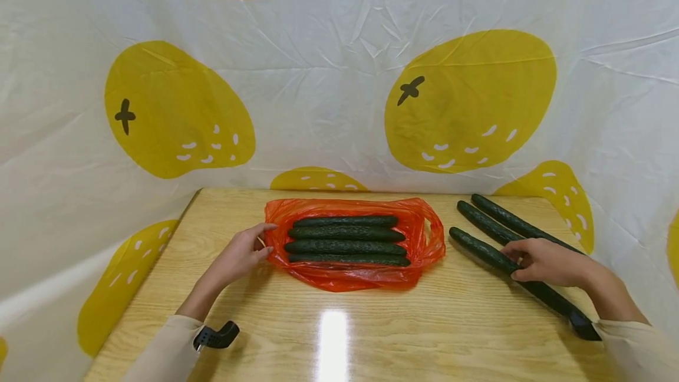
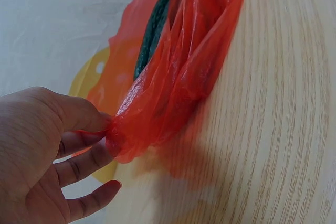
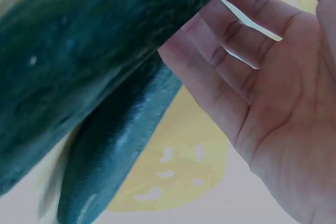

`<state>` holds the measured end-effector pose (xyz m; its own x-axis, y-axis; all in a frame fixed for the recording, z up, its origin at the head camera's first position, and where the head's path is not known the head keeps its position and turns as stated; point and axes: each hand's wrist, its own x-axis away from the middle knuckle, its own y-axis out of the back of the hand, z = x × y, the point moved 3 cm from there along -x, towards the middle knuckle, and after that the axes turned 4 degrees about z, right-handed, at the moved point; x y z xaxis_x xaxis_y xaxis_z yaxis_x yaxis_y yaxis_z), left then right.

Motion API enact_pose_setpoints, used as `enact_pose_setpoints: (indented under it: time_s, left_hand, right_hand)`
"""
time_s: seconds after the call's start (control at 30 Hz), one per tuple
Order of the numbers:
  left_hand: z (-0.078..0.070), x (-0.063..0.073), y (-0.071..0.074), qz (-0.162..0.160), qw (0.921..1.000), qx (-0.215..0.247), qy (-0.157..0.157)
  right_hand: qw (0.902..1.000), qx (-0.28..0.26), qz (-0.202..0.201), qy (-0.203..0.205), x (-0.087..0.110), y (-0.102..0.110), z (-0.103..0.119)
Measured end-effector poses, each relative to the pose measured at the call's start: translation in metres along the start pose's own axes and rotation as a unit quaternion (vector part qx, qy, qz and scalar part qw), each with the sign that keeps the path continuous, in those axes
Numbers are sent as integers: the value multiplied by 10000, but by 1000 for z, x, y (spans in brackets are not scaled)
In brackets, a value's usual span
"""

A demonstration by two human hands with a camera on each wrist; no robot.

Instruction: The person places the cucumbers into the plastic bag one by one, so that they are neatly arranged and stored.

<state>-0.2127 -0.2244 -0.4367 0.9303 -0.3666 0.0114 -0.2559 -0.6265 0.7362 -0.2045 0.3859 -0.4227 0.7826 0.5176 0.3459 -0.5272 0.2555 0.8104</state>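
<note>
Several dark green cucumbers (image 1: 345,247) lie side by side in an open red plastic bag (image 1: 350,279) on the table. My left hand (image 1: 241,255) pinches the bag's left edge between thumb and fingers; in the left wrist view the bag's corner (image 2: 126,140) is stretched from the fingertips. At the right, my right hand (image 1: 549,261) grips a long cucumber (image 1: 477,247) near its middle. In the right wrist view that cucumber (image 3: 100,35) looms close, with the fingers against its side. The thumb is mostly out of that view.
Two more loose cucumbers lie beyond the right hand, a nearer one (image 1: 485,221) and a farther one (image 1: 517,221). The wooden table (image 1: 286,323) meets a white hanging cloth (image 1: 329,117) with yellow fruit prints at its back and sides.
</note>
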Motion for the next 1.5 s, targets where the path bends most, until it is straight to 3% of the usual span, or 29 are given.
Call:
enact_pose_setpoints:
  time_s: [0.27, 0.43, 0.73, 1.5]
  left_hand:
    - [0, -1, 0, 31, 10000, 17, 36]
    - [0, -1, 1, 37, 10000, 29, 45]
    - [-2, 0, 1, 23, 10000, 25, 79]
    - [-2, -1, 1, 53, 10000, -66, -21]
  right_hand:
    - [9997, -50, -223, 39, 0, 16, 15]
    - [9987, 190, -426, 191, -3, 26, 30]
    - [9985, 324, -417, 154, -15, 39, 57]
    - [9919, 278, -429, 1167, -59, 51, 119]
